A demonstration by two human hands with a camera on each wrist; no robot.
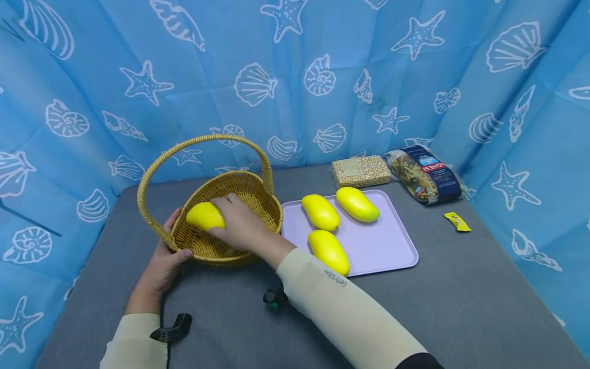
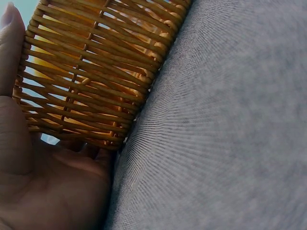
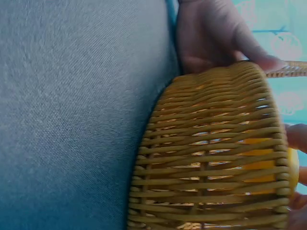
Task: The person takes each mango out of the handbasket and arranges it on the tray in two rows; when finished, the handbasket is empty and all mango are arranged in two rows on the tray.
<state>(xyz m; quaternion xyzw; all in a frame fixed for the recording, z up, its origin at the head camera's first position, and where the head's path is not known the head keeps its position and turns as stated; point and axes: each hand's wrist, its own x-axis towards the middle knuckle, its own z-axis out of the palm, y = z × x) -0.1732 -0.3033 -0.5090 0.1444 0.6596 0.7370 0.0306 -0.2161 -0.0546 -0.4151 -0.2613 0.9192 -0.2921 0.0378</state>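
A woven wicker basket [image 1: 239, 260] with a tall arched handle stands on the left part of the table. My left hand [image 1: 159, 266] grips its left side, with the thumb over the rim; the left wrist view shows the palm [image 2: 62, 187] against the weave. Inside the basket, my right hand [image 1: 241, 220] holds a yellow mango [image 1: 203, 216] near the left wall. Through the weave in the right wrist view, part of that mango [image 3: 259, 165] shows, with some fingertips [image 3: 302, 175] beside it. Whether the mango touches the basket bottom I cannot tell.
Right of the basket lies a lilac tray [image 1: 373, 251] bearing three mangoes [image 1: 321, 211]. Behind it are a clear pack of grains [image 1: 361, 171] and a dark pasta bag [image 1: 426, 174]. A small yellow wrapped packet [image 1: 458, 222] lies farther right. Blue curtains [image 1: 295, 77] surround the grey table.
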